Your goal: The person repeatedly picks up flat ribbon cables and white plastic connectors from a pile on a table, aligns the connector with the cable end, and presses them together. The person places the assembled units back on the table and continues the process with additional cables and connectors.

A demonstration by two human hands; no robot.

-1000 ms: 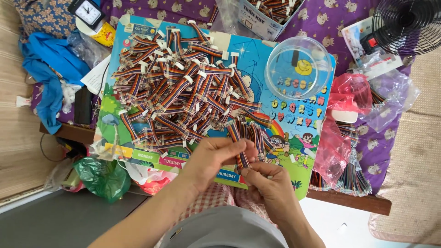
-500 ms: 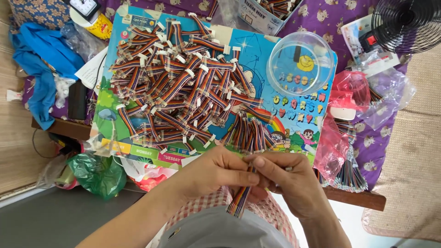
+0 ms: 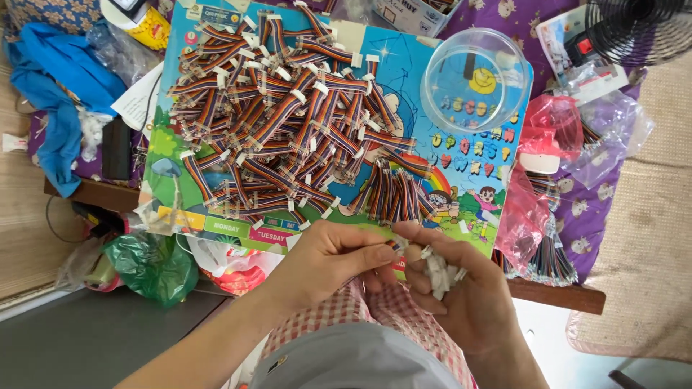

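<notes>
- Both hands have been drawn nearer the board's edge since the earlier frame.
- One cable end [image 3: 398, 245] is pinched by the left hand [image 3: 328, 261].
- Several white plugs [image 3: 438, 272], too bunched for counting, are cupped in the curled right hand [image 3: 461, 292].
- One clear round tub [image 3: 473, 81] is seen beside the cable heap [image 3: 288, 122].

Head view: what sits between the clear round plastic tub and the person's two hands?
In the head view, a small bundle of rainbow ribbon cables lies on the colourful cartoon board, between the clear round plastic tub and the hands.

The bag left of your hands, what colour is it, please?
Green plastic bag, clearest in the head view.
</notes>
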